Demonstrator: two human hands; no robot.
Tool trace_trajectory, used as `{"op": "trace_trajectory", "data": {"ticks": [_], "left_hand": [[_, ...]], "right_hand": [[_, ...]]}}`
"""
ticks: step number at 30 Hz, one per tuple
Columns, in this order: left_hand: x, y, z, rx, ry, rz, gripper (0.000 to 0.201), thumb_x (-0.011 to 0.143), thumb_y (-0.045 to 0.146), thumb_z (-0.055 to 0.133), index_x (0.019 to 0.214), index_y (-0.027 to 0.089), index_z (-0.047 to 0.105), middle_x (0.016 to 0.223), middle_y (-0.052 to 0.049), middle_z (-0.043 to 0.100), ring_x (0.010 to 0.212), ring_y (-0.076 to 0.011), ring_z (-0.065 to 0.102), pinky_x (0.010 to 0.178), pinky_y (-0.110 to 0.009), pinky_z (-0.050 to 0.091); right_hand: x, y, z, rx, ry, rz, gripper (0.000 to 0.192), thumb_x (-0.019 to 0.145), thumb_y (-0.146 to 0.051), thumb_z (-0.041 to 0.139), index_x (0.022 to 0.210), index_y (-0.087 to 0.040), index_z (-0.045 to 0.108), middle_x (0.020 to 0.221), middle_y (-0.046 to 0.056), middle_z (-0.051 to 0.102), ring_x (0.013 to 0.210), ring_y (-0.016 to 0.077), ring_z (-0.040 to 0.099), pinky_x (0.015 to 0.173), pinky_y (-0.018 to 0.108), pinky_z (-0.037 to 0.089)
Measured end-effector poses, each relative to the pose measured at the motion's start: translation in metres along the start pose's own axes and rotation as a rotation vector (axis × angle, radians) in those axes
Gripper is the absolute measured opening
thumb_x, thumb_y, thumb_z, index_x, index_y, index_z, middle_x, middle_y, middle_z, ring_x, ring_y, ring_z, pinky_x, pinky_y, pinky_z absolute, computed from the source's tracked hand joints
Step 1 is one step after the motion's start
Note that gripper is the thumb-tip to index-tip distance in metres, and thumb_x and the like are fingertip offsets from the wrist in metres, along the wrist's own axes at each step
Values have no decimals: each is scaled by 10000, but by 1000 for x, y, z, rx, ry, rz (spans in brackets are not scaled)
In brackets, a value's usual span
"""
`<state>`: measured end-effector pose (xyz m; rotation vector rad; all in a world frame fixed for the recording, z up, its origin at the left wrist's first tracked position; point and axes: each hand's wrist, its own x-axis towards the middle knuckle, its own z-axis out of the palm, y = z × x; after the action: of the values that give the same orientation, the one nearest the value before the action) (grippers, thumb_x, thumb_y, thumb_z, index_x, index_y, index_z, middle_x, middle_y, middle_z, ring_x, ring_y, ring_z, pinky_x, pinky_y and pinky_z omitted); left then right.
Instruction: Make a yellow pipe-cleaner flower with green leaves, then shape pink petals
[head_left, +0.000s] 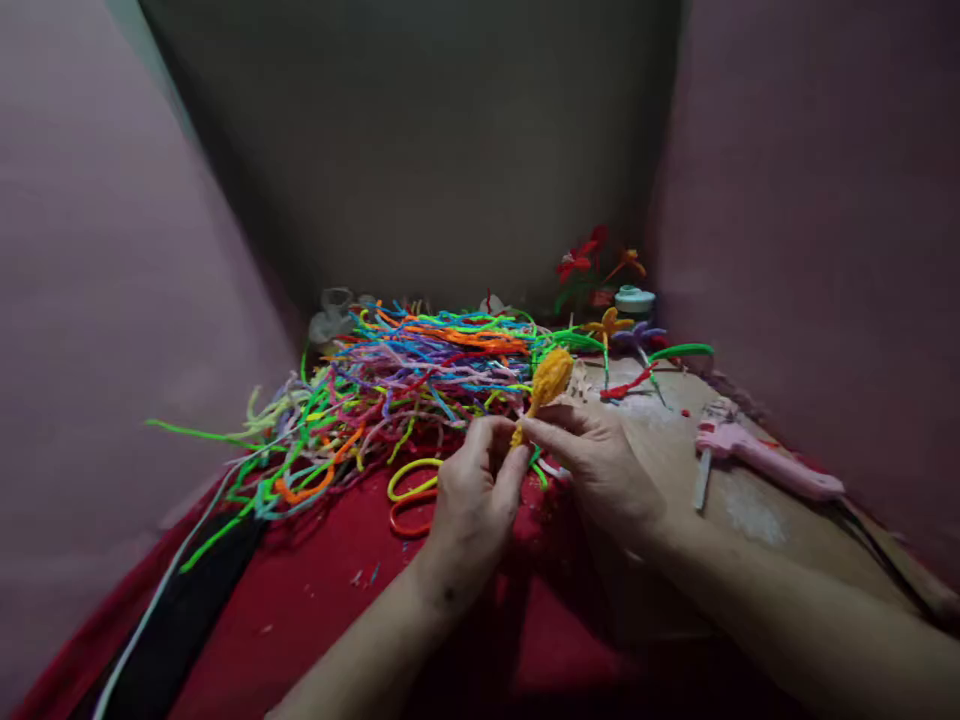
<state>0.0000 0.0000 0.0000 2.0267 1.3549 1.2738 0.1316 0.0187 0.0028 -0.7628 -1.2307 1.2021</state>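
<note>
A bundle of orange-yellow pipe cleaners stands tilted between my hands, its upper end looped into a rounded bulb. My left hand pinches the narrow lower end between thumb and fingers. From the other side my right hand closes its thumb and fingertips on the same narrow part, just below the bulb. The exact grip at the fingertips is partly hidden. Beside my left hand lie scissors with yellow and red handle loops; their blades are out of sight.
Behind my hands spreads a large heap of coloured pipe cleaners. At right, a pink glue gun rests on a brown board. Pipe-cleaner flowers and a pale round container stand at the back. A white cord crosses the left side.
</note>
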Motion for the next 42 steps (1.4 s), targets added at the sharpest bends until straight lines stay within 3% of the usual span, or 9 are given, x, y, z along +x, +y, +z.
{"op": "trace_trajectory", "data": {"ticks": [3, 6, 12, 17, 22, 26, 33, 36, 42], "left_hand": [[0, -2, 3, 198, 67, 179, 112, 869, 192, 454, 956, 163, 520, 812, -32, 591, 706, -129, 579, 656, -230, 428], [-1, -2, 2, 244, 81, 254, 120, 877, 165, 423, 874, 160, 543, 724, -13, 557, 640, -115, 543, 611, -220, 399], [1, 4, -8, -73, 17, -1, 168, 873, 224, 439, 766, 175, 558, 579, 42, 463, 502, -71, 417, 491, -181, 330], [3, 6, -13, -283, -31, -181, 184, 857, 288, 475, 753, 173, 574, 551, 54, 448, 427, -47, 368, 422, -171, 302], [4, 14, -14, -495, -78, -342, 174, 822, 311, 533, 730, 166, 560, 497, 66, 444, 356, -33, 335, 343, -154, 256], [5, 19, -14, -670, -119, -449, 165, 803, 303, 565, 734, 153, 566, 483, 62, 462, 323, -17, 325, 317, -134, 222], [7, 13, -15, -1018, -258, -555, 143, 806, 279, 581, 769, 141, 573, 476, 64, 463, 286, 7, 274, 300, -113, 201], [7, 9, -15, -1114, -327, -549, 132, 820, 262, 561, 764, 143, 570, 470, 63, 469, 269, 5, 253, 285, -114, 216], [11, 6, -15, -1145, -410, -518, 128, 832, 271, 536, 797, 151, 564, 482, 65, 473, 271, -3, 240, 281, -126, 221]], "right_hand": [[2, 1, 2, -21, 22, -55, 144, 730, -291, 669, 738, -148, 659, 794, 17, 552, 799, 157, 536, 759, 310, 420], [0, 1, 3, -86, 24, -100, 147, 748, -307, 654, 764, -160, 663, 812, 21, 558, 809, 160, 539, 772, 319, 422], [-2, -5, 1, -332, -53, -203, 146, 716, -280, 700, 828, -194, 662, 884, 24, 585, 841, 161, 530, 782, 313, 418], [1, -13, 1, -360, -119, -200, 130, 729, -261, 684, 851, -217, 677, 903, 20, 606, 874, 162, 529, 827, 322, 401], [4, -15, 0, -202, -154, -53, 106, 744, -262, 637, 821, -208, 688, 927, 24, 602, 874, 162, 533, 827, 328, 392], [6, -8, 1, 55, -167, 194, 129, 738, -286, 625, 809, -192, 678, 831, 6, 580, 678, 102, 478, 632, 257, 378], [10, 8, -1, 365, -245, 342, 164, 681, -214, 658, 840, -175, 670, 705, -10, 525, 555, 69, 387, 479, 214, 239], [11, 8, -2, 387, -292, 343, 166, 692, -212, 658, 852, -174, 675, 671, -18, 519, 542, 65, 384, 486, 212, 254], [10, 2, -1, 356, -240, 299, 132, 669, -199, 698, 795, -171, 672, 687, -19, 563, 574, 68, 451, 541, 212, 331]]}}
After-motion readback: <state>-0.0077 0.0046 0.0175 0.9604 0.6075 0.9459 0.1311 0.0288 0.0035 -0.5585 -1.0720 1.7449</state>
